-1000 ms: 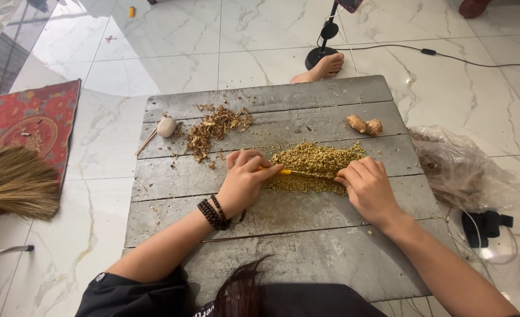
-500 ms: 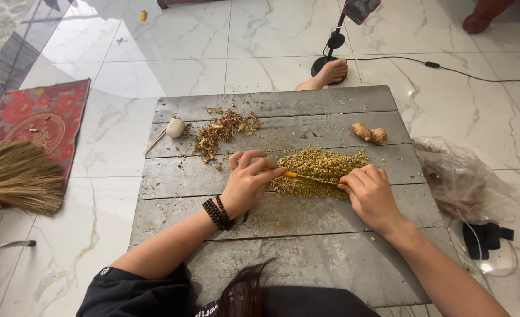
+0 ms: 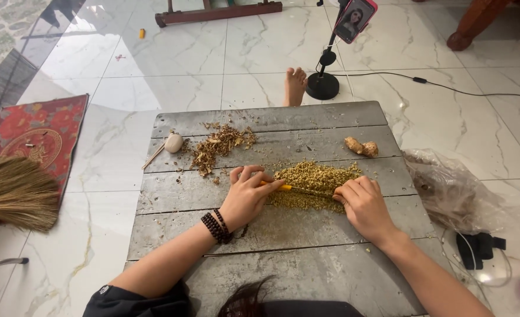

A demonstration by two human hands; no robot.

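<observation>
One head-worn camera looks steeply down and forward, close over the grey wooden board (image 3: 307, 258) on the floor.

wooden board (image 3: 307, 270) lies on the floor; chopped pile (image 3: 316, 183) at its centre, between left hand (image 3: 245, 196) at 9 o'clock and right hand (image 3: 363, 205) at 3. peel scraps (image 3: 219, 147) at 10 o'clock, garlic bulb (image 3: 173, 142) beyond them; ginger piece (image 3: 361, 147) at 1. broom (image 3: 13, 194) off the board at 9; phone stand (image 3: 324, 82) at 12.

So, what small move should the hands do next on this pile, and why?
Probably rock the knife down once more through the chopped pile. The left hand grips the yellow handle, the right hand presses the far end, and the blade lies across bits that look coarse.
</observation>
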